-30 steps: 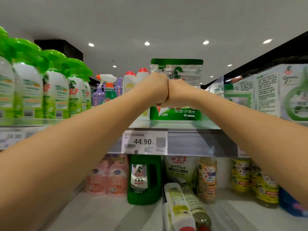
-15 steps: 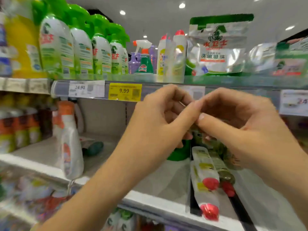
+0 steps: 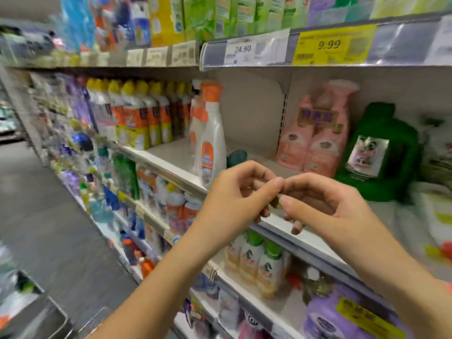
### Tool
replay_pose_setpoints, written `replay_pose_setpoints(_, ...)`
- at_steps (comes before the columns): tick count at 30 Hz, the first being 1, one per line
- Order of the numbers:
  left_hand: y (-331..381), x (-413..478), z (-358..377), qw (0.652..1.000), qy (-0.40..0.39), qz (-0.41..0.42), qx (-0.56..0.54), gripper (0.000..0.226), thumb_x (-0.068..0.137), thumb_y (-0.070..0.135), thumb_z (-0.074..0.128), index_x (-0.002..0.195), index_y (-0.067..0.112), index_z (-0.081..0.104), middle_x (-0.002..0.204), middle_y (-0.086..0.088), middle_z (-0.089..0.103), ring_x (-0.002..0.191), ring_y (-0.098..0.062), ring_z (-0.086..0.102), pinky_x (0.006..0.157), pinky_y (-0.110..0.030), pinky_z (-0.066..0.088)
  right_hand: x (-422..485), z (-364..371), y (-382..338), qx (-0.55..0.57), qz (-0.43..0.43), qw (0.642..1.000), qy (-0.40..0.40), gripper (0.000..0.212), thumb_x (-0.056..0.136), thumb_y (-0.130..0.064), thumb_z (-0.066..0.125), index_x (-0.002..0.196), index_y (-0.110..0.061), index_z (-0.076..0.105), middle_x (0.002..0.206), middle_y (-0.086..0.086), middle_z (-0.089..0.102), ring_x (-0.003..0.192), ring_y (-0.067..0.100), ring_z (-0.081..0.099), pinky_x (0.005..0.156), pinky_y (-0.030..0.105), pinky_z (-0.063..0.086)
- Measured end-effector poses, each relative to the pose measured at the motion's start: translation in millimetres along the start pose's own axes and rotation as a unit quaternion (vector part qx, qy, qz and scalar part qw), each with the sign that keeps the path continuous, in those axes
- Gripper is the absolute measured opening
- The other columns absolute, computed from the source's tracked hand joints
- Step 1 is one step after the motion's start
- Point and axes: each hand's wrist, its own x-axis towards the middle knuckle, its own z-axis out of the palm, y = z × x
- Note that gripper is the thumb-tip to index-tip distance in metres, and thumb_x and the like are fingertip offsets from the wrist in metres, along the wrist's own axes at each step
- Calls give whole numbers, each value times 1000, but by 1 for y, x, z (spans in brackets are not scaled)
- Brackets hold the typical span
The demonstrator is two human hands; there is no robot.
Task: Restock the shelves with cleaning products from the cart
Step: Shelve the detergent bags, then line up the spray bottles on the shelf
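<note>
My left hand (image 3: 234, 199) and my right hand (image 3: 325, 206) hover close together in front of the middle shelf's edge (image 3: 313, 241). Both have curled fingers, their thumb tips touch, and I see no product in either. Behind them on that shelf stand a white and orange spray bottle (image 3: 212, 143), pink refill pouches (image 3: 318, 133) and a green jug (image 3: 376, 155). A metal cart corner (image 3: 36, 311) shows blurred at the lower left.
Shelves packed with bottles run away to the left along the grey aisle floor (image 3: 36, 204). Price tags 24.90 (image 3: 242, 48) and 9.99 (image 3: 329, 45) hang on the upper shelf rail. A gap lies behind the spray bottle. Purple and green-capped bottles fill the lower shelves.
My hands came back from the green and silver pouch on the top shelf and dropped to mid-shelf height. The view swung left and down, toward the aisle.
</note>
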Motion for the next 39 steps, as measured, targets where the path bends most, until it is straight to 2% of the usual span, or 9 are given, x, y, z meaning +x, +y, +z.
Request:
replay_pose_setpoints(6,-49,24,-76,999,33,-24,-32,7,91,11,62,90,4,63,60,3,61,48,-7,54,47,-17,44,69,60,40,-20,33,998,39,25,76,-34,72,99,-30,64,95,-10,67,90,12,65,76,36,55)
replay_pose_setpoints(10,-83,52,-134,997,71,-27,-27,9,89,10,63,87,1,63,62,-3,64,50,-6,55,48,-15,44,118,99,70,-20,23,994,102,42,70,-38,72,107,-37,51,92,-36,61,82,-10,63,62,9,49)
replay_pose_setpoints(14,-116,83,-176,996,88,-25,3,6,86,10,67,90,6,64,80,-11,68,63,-9,60,57,-16,48,157,121,98,0,50,987,152,56,60,-46,77,108,-45,46,104,-24,65,92,-3,66,69,15,53)
replay_pose_setpoints(17,-141,113,-198,995,93,-39,27,20,84,18,71,102,18,62,98,7,67,84,-6,64,71,-14,50,178,126,112,-49,59,976,206,69,59,-47,76,120,-36,46,113,-12,64,99,2,64,77,20,54)
replay_pose_setpoints(20,-169,147,-209,995,74,-59,31,49,79,37,73,121,25,51,124,10,55,106,0,57,79,-9,48,189,127,123,-49,81,971,220,56,61,-45,72,112,-31,53,104,-8,71,91,4,68,78,28,55)
replay_pose_setpoints(23,-196,183,-209,995,48,-75,43,76,75,43,76,136,28,34,138,7,39,120,-6,46,94,-13,43,191,125,130,-83,83,975,191,48,65,-47,69,109,-35,57,100,-18,72,90,-1,68,74,14,52)
replay_pose_setpoints(28,-229,228,-207,994,-25,-106,-19,62,75,8,77,122,27,41,111,4,59,81,6,65,65,-11,51,197,103,148,-36,83,982,163,49,69,-32,69,117,-34,60,108,-18,71,98,-2,66,76,11,51)
replay_pose_setpoints(34,-247,240,-210,990,-46,-131,-16,57,62,20,83,103,34,45,94,11,65,74,5,67,59,-13,51,209,81,161,-37,100,981,161,48,61,-24,69,108,-27,60,101,-16,73,86,-6,67,70,9,52)
replay_pose_setpoints(39,-240,240,-209,989,-46,-130,-54,80,32,47,79,103,31,46,92,8,67,73,1,68,58,-15,52,207,84,154,-24,113,981,154,53,64,-20,67,116,-23,57,103,-16,72,91,-2,68,69,10,52)
